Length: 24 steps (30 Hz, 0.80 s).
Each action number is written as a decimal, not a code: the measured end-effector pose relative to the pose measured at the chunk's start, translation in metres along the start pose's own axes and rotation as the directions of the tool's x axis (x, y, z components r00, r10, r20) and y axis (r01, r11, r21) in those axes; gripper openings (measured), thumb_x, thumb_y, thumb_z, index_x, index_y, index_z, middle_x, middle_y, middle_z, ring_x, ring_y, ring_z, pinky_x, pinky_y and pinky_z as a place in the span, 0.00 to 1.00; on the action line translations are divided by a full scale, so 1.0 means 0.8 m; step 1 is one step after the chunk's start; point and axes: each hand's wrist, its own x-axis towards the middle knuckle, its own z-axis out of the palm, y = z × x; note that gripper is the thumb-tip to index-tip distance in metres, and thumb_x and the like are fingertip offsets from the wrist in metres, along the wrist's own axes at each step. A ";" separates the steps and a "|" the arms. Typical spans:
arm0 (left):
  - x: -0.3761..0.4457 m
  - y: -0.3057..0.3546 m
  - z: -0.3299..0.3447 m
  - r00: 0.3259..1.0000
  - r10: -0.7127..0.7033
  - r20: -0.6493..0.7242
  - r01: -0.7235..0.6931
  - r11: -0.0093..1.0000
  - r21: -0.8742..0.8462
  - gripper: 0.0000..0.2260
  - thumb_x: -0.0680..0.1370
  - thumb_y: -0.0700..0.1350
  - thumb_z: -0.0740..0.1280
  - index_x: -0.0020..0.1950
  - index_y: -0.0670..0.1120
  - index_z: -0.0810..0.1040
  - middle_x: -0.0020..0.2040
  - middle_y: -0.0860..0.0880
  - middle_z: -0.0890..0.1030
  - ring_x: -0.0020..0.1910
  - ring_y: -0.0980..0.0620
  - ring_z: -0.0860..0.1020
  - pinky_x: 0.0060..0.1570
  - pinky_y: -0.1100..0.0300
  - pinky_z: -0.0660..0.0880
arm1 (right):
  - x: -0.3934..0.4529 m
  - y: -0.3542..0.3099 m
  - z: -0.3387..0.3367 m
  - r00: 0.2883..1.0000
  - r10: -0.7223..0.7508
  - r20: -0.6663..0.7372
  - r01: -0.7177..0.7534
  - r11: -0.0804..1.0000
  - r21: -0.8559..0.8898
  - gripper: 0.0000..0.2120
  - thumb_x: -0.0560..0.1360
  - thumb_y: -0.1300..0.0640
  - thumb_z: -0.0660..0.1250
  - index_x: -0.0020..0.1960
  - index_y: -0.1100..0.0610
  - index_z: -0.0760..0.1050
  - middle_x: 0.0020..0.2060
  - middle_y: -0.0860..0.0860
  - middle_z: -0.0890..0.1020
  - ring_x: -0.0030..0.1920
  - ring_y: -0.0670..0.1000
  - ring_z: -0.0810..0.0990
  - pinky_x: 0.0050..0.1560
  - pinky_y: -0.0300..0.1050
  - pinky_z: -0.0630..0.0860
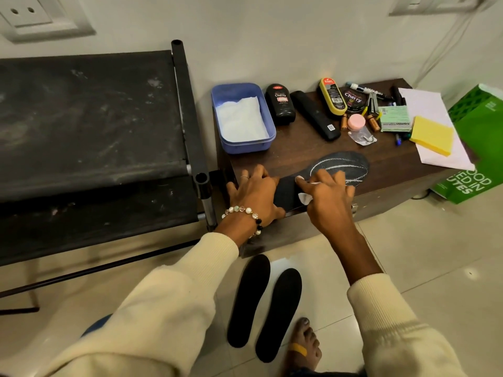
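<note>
On the near left part of the dark wooden table lies a black insole, its heel end at the table's front edge and its toe end pointing away to the right. Its toe half looks grey, with pale curved streaks on it. The left hand rests palm down on the heel end, fingers spread and fairly flat, pressing the insole to the table; it wears a bead bracelet at the wrist. The right hand lies over the middle of the insole and grasps a crumpled white tissue under its curled fingers, with the forefinger stretched out along the insole's surface.

Behind the insole, at the table's left rear, stands a blue tub with white paper in it. Just beside it is a black polish bottle, then a black remote, a yellow shoe sponge and a round tin. A pink-lidded jar sits near the tin, and a yellow pad lies on white paper at the right. A green bag stands on the floor beside the table's right end.

On the tiled floor below, 2 more black insoles lie side by side, near a bare foot. A black rack stands left of the table.
</note>
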 end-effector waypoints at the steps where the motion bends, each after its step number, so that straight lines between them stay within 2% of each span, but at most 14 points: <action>1: 0.000 0.000 0.000 1.000 -0.001 0.003 0.001 1.000 0.000 0.29 0.71 0.56 0.73 0.70 0.54 0.70 0.67 0.50 0.64 0.67 0.44 0.62 0.64 0.43 0.64 | 0.000 0.003 0.001 0.999 0.036 -0.010 -0.036 0.999 0.014 0.22 0.78 0.58 0.60 0.70 0.45 0.67 0.63 0.51 0.69 0.61 0.57 0.63 0.58 0.53 0.62; 6: -0.001 -0.001 -0.001 1.000 0.006 -0.004 -0.006 0.999 -0.047 0.29 0.70 0.57 0.73 0.70 0.55 0.70 0.66 0.50 0.65 0.66 0.43 0.63 0.63 0.42 0.64 | 0.000 -0.033 0.005 0.993 -0.112 0.045 0.110 0.993 0.052 0.19 0.79 0.53 0.59 0.70 0.45 0.67 0.60 0.50 0.69 0.60 0.56 0.63 0.56 0.51 0.62; 9: 0.000 -0.001 -0.001 1.000 0.003 0.003 -0.003 1.000 -0.027 0.30 0.70 0.56 0.73 0.70 0.54 0.69 0.66 0.50 0.65 0.66 0.43 0.63 0.63 0.42 0.64 | 0.004 -0.014 0.005 1.000 -0.016 0.010 0.016 1.000 -0.024 0.22 0.78 0.54 0.60 0.71 0.41 0.64 0.62 0.51 0.68 0.61 0.57 0.63 0.57 0.54 0.62; 12: 0.001 -0.002 0.000 1.000 0.000 0.003 0.000 1.000 -0.019 0.31 0.70 0.56 0.73 0.71 0.54 0.69 0.67 0.50 0.65 0.66 0.44 0.63 0.64 0.43 0.64 | 0.007 -0.002 0.005 0.995 0.096 -0.011 -0.096 0.995 -0.038 0.26 0.77 0.59 0.61 0.71 0.41 0.63 0.65 0.52 0.67 0.63 0.58 0.62 0.58 0.55 0.62; 15: 0.002 -0.004 0.001 1.000 0.004 -0.007 -0.005 0.999 -0.043 0.31 0.70 0.57 0.74 0.70 0.55 0.69 0.66 0.50 0.65 0.66 0.44 0.63 0.64 0.43 0.64 | 0.007 -0.024 0.008 1.000 -0.023 0.014 0.023 1.000 0.011 0.24 0.77 0.58 0.61 0.71 0.44 0.63 0.63 0.51 0.68 0.62 0.58 0.62 0.57 0.53 0.62; 17: 0.003 -0.004 0.001 1.000 0.004 -0.007 -0.004 0.999 -0.052 0.32 0.69 0.57 0.74 0.71 0.56 0.68 0.66 0.50 0.65 0.66 0.44 0.63 0.64 0.43 0.64 | 0.008 -0.027 0.008 0.998 -0.066 0.007 0.066 0.998 0.014 0.24 0.78 0.57 0.60 0.71 0.43 0.63 0.62 0.51 0.68 0.62 0.57 0.62 0.57 0.53 0.62; 21: 0.002 -0.005 0.002 1.000 -0.005 -0.014 0.005 0.999 -0.044 0.33 0.69 0.58 0.74 0.72 0.54 0.68 0.66 0.51 0.65 0.66 0.44 0.63 0.65 0.43 0.64 | 0.012 -0.005 0.007 0.996 0.083 -0.014 -0.084 0.996 -0.033 0.24 0.77 0.55 0.61 0.72 0.43 0.63 0.66 0.52 0.67 0.64 0.58 0.62 0.58 0.55 0.62; 24: 0.002 -0.006 0.002 1.000 -0.009 -0.014 0.008 0.999 -0.049 0.32 0.69 0.58 0.74 0.71 0.54 0.69 0.66 0.50 0.65 0.66 0.44 0.63 0.65 0.43 0.64 | 0.010 -0.020 0.008 0.999 0.035 0.009 -0.035 0.999 0.004 0.22 0.78 0.56 0.60 0.72 0.50 0.64 0.64 0.53 0.68 0.62 0.58 0.62 0.58 0.55 0.63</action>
